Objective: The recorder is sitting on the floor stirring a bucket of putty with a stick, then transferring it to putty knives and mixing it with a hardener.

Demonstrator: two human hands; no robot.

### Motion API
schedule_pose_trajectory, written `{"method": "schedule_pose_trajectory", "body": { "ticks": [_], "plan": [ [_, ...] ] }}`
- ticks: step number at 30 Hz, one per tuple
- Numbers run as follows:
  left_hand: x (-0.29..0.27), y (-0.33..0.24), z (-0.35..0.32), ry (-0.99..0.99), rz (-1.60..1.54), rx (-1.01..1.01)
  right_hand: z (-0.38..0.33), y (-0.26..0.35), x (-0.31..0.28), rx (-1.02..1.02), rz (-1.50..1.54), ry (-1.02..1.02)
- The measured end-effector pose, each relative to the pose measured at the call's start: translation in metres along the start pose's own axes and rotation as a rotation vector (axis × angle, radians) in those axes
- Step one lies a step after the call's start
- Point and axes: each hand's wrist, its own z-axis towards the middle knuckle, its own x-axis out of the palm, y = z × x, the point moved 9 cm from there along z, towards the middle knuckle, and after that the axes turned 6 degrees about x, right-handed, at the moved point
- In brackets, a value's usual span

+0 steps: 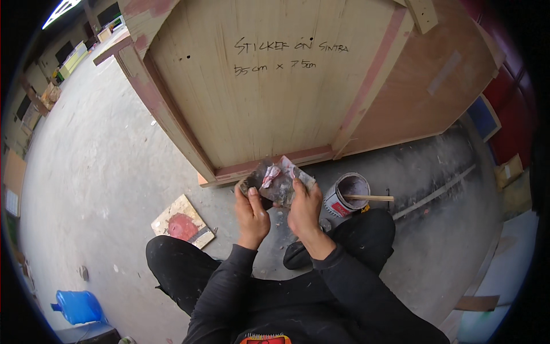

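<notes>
A stained, greyish, flimsy sheet (279, 191), perhaps plastic or a rag, is stretched between my hands just in front of a wooden panel. On it is a crumpled white-and-red scrap (270, 176). My left hand (252, 217) pinches its left side, thumb on top, next to a dark patch. With thumb uppermost, my right hand (305, 211) grips the right side, where the sheet shows white and red. The fingers beneath are mostly hidden. To the right of my right hand stands an open can (330, 202) of greyish-pink paste, a wooden stick (372, 198) lying across its rim.
The large wooden panel (252, 114), framed and smeared with pink filler, rises ahead. A board (197, 222) bearing a reddish patch lies on the concrete floor left of my hands. A blue water jug (80, 307) is at lower left. My bent legs flank the work.
</notes>
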Motion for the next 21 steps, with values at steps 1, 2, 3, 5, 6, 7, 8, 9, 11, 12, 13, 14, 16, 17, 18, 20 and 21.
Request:
{"method": "schedule_pose_trajectory", "body": {
  "ticks": [1,2,3,5,6,7,8,9,11,12,13,14,16,17,18,20,21],
  "plan": [
    [0.004,0.002,-0.005,0.037,0.007,-0.037,0.002,0.006,0.002,0.027,0.017,-0.005],
    [0.007,-0.005,-0.007,0.061,0.035,0.046,0.003,0.012,0.003,0.054,0.035,-0.01],
    [0.01,0.0,-0.008,0.097,-0.003,0.003,0.003,0.028,0.007,-0.021,0.066,0.027],
    [0.012,0.014,-0.008,0.143,-0.039,-0.131,-0.004,0.062,0.014,-0.214,0.15,0.187],
    [0.01,0.027,-0.006,0.092,-0.187,-0.256,-0.012,0.075,0.019,-0.303,0.033,0.299],
    [0.011,-0.014,0.006,0.2,0.469,0.302,-0.025,0.092,0.021,-0.546,-0.267,0.284],
    [0.005,0.021,0.006,0.119,-0.212,-0.139,-0.045,0.101,0.028,-0.819,-0.54,0.329],
    [0.021,0.043,-0.006,0.047,-0.941,-0.535,-0.069,0.1,0.036,-1.116,-0.792,0.374],
    [0.02,0.047,-0.007,0.028,-0.927,-0.585,-0.077,0.08,0.036,-1.139,-0.903,0.549],
    [0.021,0.045,-0.006,0.045,-0.942,-0.574,-0.08,0.07,0.034,-1.171,-0.982,0.558],
    [0.022,0.041,-0.005,0.07,-0.969,-0.566,-0.078,0.06,0.032,-1.177,-1.09,0.555],
    [0.019,0.039,-0.004,0.061,-0.96,-0.539,-0.074,0.058,0.025,-1.119,-1.076,0.539],
    [0.011,0.037,0.001,0.038,-0.912,-0.509,-0.067,0.057,0.018,-1.101,-1.21,0.479],
    [0.009,0.037,0.003,0.028,-0.896,-0.509,-0.07,0.063,0.016,-1.156,-1.23,0.458],
    [0.006,0.038,0.004,0.005,-0.909,-0.511,-0.066,0.07,0.013,-1.129,-1.25,0.446],
    [0.001,0.036,0.008,-0.015,-0.876,-0.454,-0.061,0.086,0.009,-1.113,-1.359,0.367],
    [0.001,0.035,0.01,-0.013,-0.876,-0.418,-0.063,0.099,0.007,-1.137,-1.364,0.298]
  ]
}}
